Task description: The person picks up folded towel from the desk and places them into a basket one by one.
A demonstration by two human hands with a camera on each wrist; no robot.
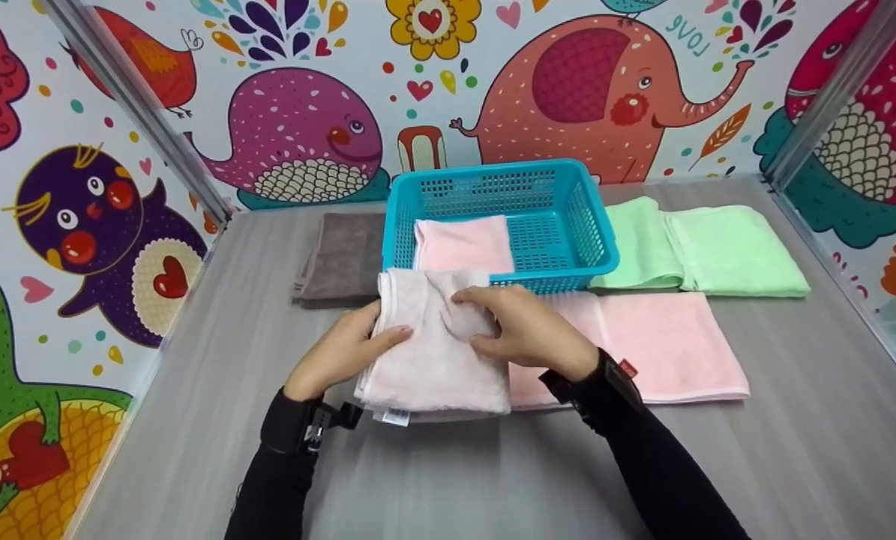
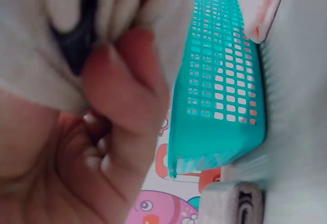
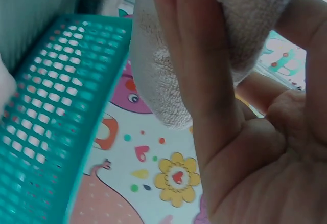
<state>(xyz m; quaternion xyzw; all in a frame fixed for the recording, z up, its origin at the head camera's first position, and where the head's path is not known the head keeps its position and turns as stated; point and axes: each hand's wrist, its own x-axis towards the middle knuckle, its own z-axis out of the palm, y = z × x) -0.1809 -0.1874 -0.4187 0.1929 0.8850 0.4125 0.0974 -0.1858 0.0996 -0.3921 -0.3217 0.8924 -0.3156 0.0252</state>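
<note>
In the head view a folded pale pinkish-grey towel (image 1: 436, 375) is held up in front of the basket, with a white label hanging from its lower edge. My left hand (image 1: 346, 349) grips its left side, thumb on the front face and fingers behind. My right hand (image 1: 534, 330) pinches a fold at the towel's upper right between thumb and fingers, wrinkling the cloth. Close up, the left wrist view shows the curled fingers (image 2: 122, 86) against the cloth. Behind the towel, a blue-green basket (image 1: 601, 232) has a folded pink towel (image 1: 466, 241) lying in its left part.
Folded dark grey towels (image 1: 343, 259) lie left of the basket. Light green folded towels (image 1: 736, 251) lie to its right, and pink folded ones (image 1: 672, 345) in front of those. Patterned wall panels (image 1: 448, 97) with metal posts (image 1: 841, 90) enclose the grey table (image 1: 215, 420).
</note>
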